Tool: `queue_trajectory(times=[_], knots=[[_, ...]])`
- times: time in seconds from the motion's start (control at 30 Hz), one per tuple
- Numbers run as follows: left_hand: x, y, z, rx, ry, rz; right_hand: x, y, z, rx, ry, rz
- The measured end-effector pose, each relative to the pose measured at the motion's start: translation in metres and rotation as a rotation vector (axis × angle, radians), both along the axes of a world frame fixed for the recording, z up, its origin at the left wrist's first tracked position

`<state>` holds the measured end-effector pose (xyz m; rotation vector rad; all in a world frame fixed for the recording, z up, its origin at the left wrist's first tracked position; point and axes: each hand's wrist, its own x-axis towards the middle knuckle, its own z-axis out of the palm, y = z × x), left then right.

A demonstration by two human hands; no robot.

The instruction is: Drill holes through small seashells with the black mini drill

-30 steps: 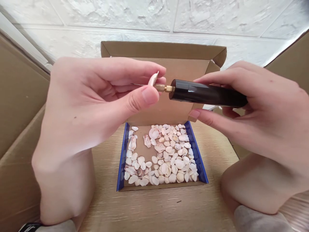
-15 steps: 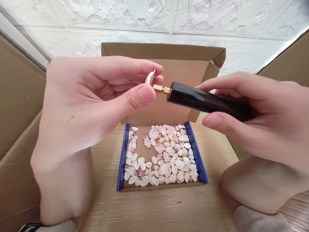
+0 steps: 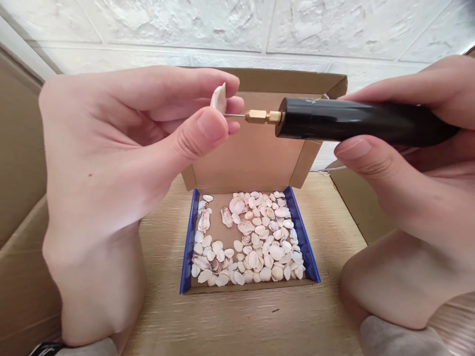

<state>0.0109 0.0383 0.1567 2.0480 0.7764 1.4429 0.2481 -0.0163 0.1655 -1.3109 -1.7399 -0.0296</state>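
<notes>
Between thumb and fingers, my left hand (image 3: 129, 133) pinches a small pale seashell (image 3: 218, 99) on edge. My right hand (image 3: 426, 153) is wrapped round a black mini electric drill (image 3: 341, 119), its brass chuck (image 3: 260, 116) pointing left. The thin drill bit (image 3: 234, 115) reaches from the chuck to the shell; whether its tip is inside the shell or just touching it I cannot tell. Below both hands lies an open cardboard box (image 3: 188, 237) with blue sides, holding many white, pinkish and brown shells (image 3: 267, 247).
The box's raised lid (image 3: 256, 158) stands behind the hands, before a white brick-patterned wall (image 3: 185, 24). Cardboard panels (image 3: 18, 148) rise at left and right. A thin wire (image 3: 334, 169) runs by the drill. A small dark sliver (image 3: 275, 310) lies on the wooden table (image 3: 230, 326).
The drill has moved right and up and is now nearly level. More of its bit shows between chuck and shell. My left hand has shifted slightly up and left with the shell.
</notes>
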Motion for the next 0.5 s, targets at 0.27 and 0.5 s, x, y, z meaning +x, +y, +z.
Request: queue_trajectory(times=[0.27, 0.5], knots=[[0.001, 0.0021, 0.0005, -0.028, -0.036, -0.006, -0.004, 0.0004, 0.0014, 0.04, -0.027, -0.035], [0.0004, 0.0026, 0.0009, -0.022, -0.035, 0.004, 0.0018, 0.0022, 0.002, -0.097, -0.154, -0.015]])
